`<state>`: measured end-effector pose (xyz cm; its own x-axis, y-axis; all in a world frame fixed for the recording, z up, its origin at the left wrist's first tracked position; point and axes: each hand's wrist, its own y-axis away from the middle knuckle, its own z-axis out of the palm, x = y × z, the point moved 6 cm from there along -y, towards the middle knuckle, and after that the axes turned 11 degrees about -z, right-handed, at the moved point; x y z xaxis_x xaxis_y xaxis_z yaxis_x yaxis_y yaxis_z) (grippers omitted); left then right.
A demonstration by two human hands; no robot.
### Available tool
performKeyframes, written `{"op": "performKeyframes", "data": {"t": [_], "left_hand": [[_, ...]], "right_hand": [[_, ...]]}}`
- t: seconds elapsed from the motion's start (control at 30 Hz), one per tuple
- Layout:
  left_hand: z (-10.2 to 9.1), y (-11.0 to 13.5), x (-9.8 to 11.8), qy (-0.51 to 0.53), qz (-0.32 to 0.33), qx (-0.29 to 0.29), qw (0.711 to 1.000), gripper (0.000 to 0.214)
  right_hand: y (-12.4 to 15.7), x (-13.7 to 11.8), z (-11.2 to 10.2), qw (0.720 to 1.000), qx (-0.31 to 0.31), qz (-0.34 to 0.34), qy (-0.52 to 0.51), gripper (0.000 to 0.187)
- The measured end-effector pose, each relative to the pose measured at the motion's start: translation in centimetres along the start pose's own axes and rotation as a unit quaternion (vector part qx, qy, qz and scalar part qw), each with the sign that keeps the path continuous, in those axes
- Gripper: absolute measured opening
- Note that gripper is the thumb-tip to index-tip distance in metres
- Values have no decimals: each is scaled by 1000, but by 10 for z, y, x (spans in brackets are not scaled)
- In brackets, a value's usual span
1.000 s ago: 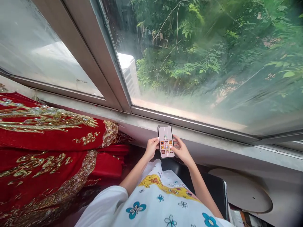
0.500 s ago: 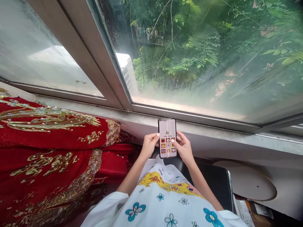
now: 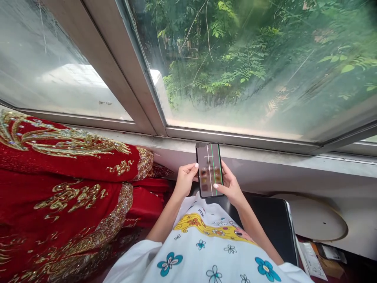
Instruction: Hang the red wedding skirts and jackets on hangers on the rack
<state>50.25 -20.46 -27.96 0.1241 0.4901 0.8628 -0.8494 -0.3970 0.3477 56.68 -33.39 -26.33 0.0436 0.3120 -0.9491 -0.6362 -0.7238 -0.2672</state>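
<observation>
A smartphone point(image 3: 208, 165) with a dark edge is held upright between my two hands, close to the window sill. Its screen is dim, with faint round keys, a short line of text and thin white and green vertical lines. My left hand point(image 3: 186, 179) grips the phone's left edge, thumb along the side. From the right, my right hand point(image 3: 231, 184) wraps the other edge, and its thumb rests on the lower part of the screen. The fingers behind the phone are mostly hidden. Below it lies a white garment point(image 3: 194, 251) with blue flowers and a yellow band.
Red cloth point(image 3: 70, 169) with gold embroidery covers the left side. Ahead run a pale sill point(image 3: 253, 153) and a window frame point(image 3: 141, 98), with green leaves outside. A black flat surface point(image 3: 265, 220), a round white board point(image 3: 318, 220) and small boxes point(image 3: 330, 267) are at right.
The phone screen has gone from a bright page with a grid of small pictures to a dim keypad-like display. My right thumb has moved lower on the screen. The view has shifted slightly.
</observation>
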Motion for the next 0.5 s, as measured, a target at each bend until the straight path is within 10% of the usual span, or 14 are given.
{"op": "performKeyframes", "data": {"t": [0.5], "left_hand": [[-8, 16, 8, 21, 24, 10, 999, 31]], "right_hand": [[-4, -3, 14, 999, -16, -10, 32, 73]]}}
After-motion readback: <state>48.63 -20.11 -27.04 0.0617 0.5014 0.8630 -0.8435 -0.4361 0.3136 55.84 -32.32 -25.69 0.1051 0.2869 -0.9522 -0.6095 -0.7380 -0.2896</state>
